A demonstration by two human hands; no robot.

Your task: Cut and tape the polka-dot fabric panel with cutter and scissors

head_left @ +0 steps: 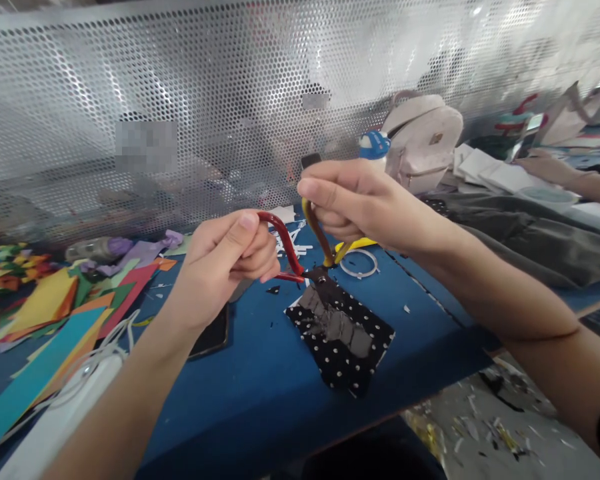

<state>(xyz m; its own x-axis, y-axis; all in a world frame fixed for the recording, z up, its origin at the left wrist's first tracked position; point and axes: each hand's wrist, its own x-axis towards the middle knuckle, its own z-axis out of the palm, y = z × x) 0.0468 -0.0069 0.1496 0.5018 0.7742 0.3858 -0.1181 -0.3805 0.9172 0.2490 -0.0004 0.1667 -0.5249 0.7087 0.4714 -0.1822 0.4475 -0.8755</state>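
Note:
My left hand [230, 247] is closed round the red handles of a pair of pliers [287, 243]. Yellow-brown handles of a second pair of pliers [314, 227] are gripped in my right hand [353, 200]. The dark jaws of both tools come together between my hands; whether something small sits in them, I cannot make out. Just below the jaws lies a black piece with white dots [370, 323], grey shiny strips across its middle. A dark phone-like slab [213, 337] is partly hidden by my left wrist.
A white ring [359, 264] and white strips [300, 250] lie on the blue table [250, 393]. Coloured paper [45, 307] and a white cable [125, 327] are at left. A perforated metal screen [205, 100], pale backpack [425, 140] and dark cloth [525, 230] stand beyond; another person's hand [547, 167] is at right.

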